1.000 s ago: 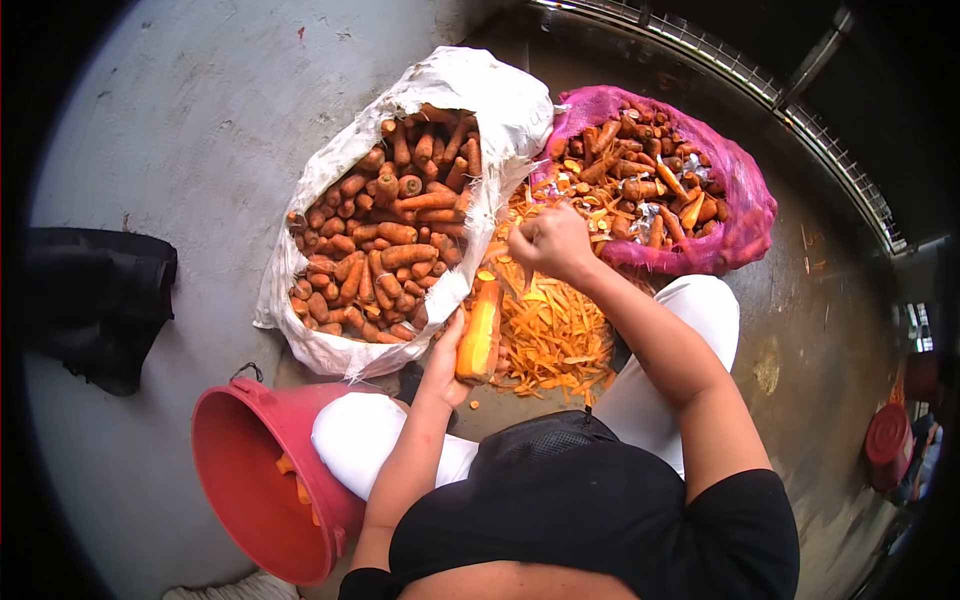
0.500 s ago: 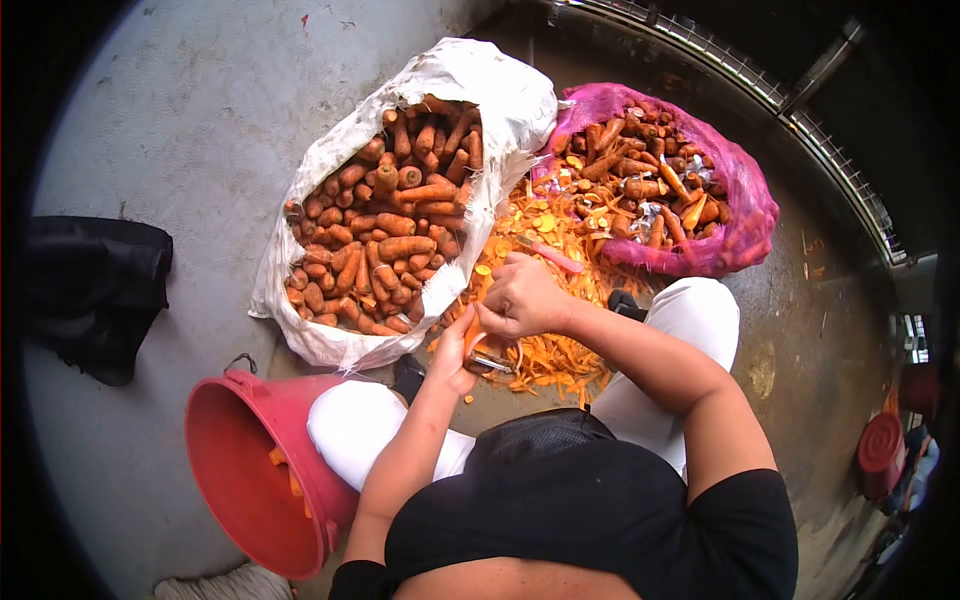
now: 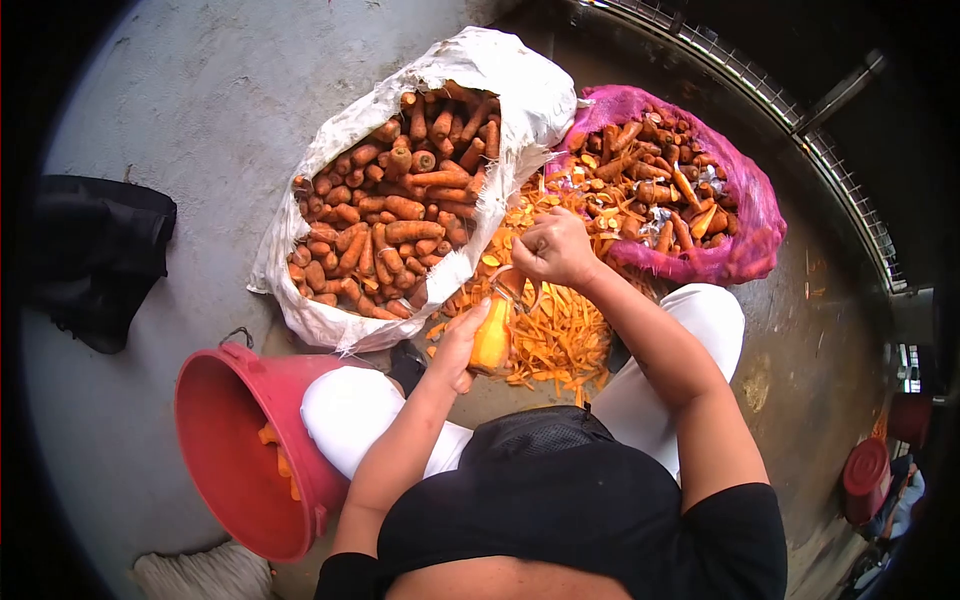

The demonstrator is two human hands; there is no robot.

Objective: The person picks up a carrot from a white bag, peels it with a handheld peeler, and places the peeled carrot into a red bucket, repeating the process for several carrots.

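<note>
My left hand (image 3: pixel 460 347) is wrapped around a carrot (image 3: pixel 491 338) whose visible side is bright, peeled orange. My right hand (image 3: pixel 556 250) is closed in a fist on a peeler (image 3: pixel 511 284), most of its handle hidden by the fingers. The peeler's metal head rests at the carrot's far end. Below both hands, a heap of orange peelings (image 3: pixel 560 335) covers the floor. Just beyond them stands a white sack (image 3: pixel 510 75), open and full of unpeeled carrots (image 3: pixel 405 208).
At the right, a pink mesh sack (image 3: pixel 755 215) holds carrots and scraps. A red bucket (image 3: pixel 330 430) with a few peeled carrots lies tilted by my left knee. Black cloth (image 3: pixel 105 260) is at the far left. Another red container (image 3: pixel 866 468) stands at the far right.
My right hand has moved up and away with the peeler, from the carrot's near end to its far end. The carrot now shows more of its peeled side.
</note>
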